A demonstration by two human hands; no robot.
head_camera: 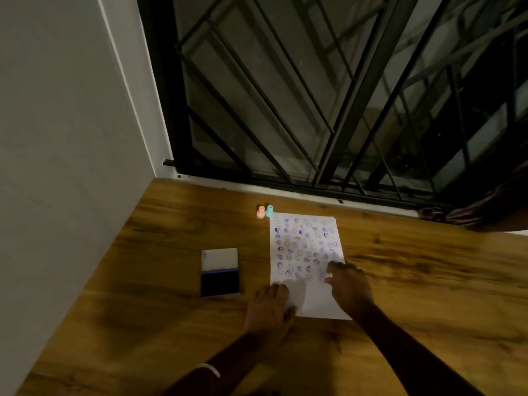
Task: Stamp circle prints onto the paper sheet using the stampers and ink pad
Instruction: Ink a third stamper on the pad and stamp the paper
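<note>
Head view: wooden table (414, 281), barred window (328, 95).

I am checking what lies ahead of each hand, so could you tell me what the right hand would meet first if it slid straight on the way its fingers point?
Probably nothing solid: the right hand points up-left over the paper sheet, so it would cross only the purple prints.

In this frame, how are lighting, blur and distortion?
Head view: dim overall, brightest on the paper sheet; prints look soft; right hand slightly motion-blurred; left hand casts a shadow on the sheet; wide-angle bends the window grille.
</note>
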